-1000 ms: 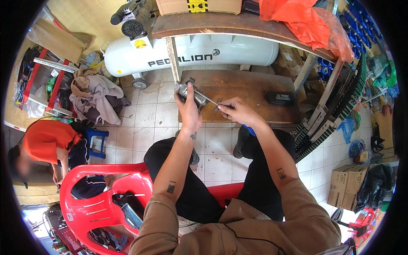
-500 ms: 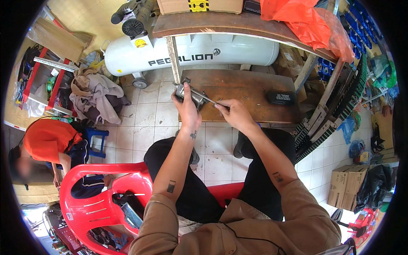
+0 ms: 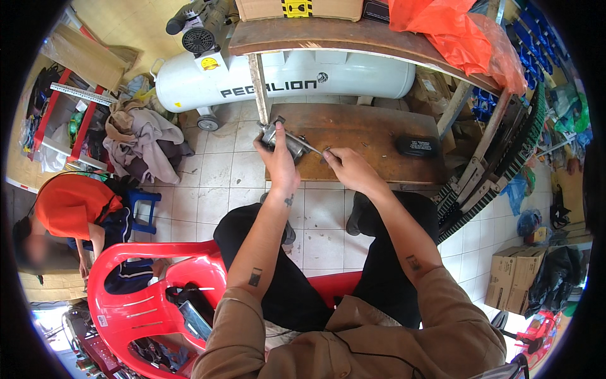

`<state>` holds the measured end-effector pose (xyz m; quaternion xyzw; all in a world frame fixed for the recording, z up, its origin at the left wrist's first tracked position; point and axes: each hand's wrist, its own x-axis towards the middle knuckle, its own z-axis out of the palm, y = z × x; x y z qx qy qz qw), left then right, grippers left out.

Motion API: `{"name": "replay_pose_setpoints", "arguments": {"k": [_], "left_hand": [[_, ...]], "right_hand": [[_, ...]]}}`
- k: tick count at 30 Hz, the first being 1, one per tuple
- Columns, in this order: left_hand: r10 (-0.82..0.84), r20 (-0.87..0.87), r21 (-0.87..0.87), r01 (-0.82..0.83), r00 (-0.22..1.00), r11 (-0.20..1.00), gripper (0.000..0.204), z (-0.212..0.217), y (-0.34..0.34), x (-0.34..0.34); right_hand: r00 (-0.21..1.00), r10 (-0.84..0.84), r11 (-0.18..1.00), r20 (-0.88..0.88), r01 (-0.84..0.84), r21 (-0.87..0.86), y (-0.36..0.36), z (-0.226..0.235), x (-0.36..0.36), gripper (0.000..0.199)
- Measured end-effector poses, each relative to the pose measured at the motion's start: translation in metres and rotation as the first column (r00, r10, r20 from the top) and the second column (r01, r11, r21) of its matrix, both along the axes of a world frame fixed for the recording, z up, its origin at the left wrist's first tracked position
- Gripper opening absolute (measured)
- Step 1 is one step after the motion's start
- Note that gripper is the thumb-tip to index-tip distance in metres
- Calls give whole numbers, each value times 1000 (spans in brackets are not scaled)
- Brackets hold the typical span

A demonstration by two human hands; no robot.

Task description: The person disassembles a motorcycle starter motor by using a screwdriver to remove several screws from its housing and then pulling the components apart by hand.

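Note:
My left hand is closed round a silvery, cylindrical metal part, its thumb lying along the top. The part is tilted over the left end of a low brown wooden bench. From the right, my right hand pinches the near end of a thin metal rod-like tool, whose far end reaches the part. Whether its tip sits inside the part is too small to tell. A small black case lies on the bench, to the right of both hands.
Behind the bench stands a white air compressor tank. A brown shelf with an orange plastic bag overhangs the bench. Black cable chains lean at its right. Left are a red plastic chair and a person in orange.
My right hand has shifted slightly right and its grip on the tool has changed a little. The left hand and metal part stay almost in place.

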<state>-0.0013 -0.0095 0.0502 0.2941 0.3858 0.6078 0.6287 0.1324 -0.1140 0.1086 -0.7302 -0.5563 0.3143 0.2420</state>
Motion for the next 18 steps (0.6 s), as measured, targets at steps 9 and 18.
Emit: {"name": "replay_pose_setpoints", "arguments": {"k": [9,18], "left_hand": [[-4,40,-42,5,999,999,47,1,0,-2],[61,29,-19,-60,998,998,48,15,-6,-2]], "right_hand": [[979,33,998,-202,-20,67,2,-37,0,42],[982,-133,932,-131,169,321,0,-48,-30,33]]}}
